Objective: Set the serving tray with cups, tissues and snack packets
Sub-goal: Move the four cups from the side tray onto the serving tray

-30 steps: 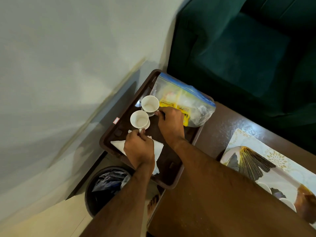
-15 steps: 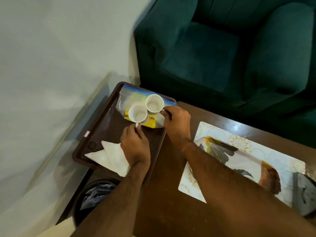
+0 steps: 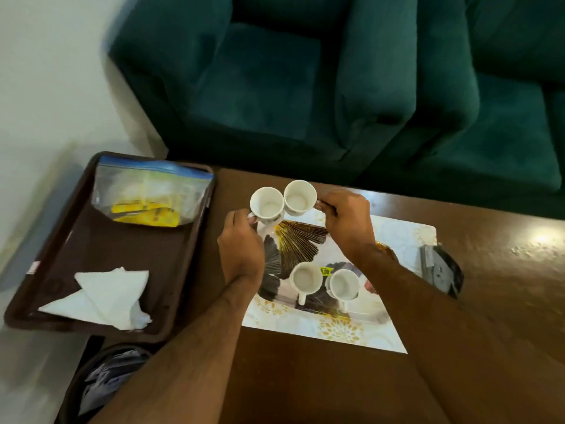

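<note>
My left hand grips the handle of a white cup. My right hand holds a second white cup by its handle. Both cups hang side by side above the far left corner of the patterned serving tray on the brown table. Two more white cups stand on that tray nearer to me. On the brown tray at the left lie white tissues and a clear zip bag with yellow snack packets.
Green sofas stand behind the table. A dark bin with a bag sits on the floor at the lower left. A black and grey object lies on the table right of the patterned tray. A white wall is at the left.
Both hands lifted the two cups off the brown tray and carried them right, over the patterned tray. The view swung right with them.
</note>
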Motion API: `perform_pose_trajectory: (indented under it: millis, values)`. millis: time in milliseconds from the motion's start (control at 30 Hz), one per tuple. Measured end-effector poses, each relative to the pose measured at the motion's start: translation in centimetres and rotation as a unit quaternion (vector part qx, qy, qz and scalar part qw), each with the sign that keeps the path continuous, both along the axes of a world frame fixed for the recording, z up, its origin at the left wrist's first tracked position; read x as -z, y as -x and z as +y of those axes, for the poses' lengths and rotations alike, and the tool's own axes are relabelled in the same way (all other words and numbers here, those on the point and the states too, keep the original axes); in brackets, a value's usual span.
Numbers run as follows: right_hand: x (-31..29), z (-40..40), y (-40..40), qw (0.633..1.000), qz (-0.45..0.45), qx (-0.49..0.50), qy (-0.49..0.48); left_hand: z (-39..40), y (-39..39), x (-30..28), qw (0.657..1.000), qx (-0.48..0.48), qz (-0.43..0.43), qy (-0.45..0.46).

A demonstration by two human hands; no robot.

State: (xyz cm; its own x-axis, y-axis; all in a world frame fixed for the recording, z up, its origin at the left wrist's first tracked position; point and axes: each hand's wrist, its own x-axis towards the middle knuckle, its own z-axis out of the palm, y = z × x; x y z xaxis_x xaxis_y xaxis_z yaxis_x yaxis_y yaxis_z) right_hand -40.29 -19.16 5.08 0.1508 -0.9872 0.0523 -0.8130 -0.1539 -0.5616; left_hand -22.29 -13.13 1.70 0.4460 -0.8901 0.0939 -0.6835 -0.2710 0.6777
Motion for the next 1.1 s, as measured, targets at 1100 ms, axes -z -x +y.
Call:
perform_pose_trajectory:
  millis: [1100]
  values:
    - [4.6, -0.8, 12.6, 0.957, 0.08, -0.254, -0.117, -5.0, 5.5, 3.7, 0.926, 0.359, -0.03, -0.114]
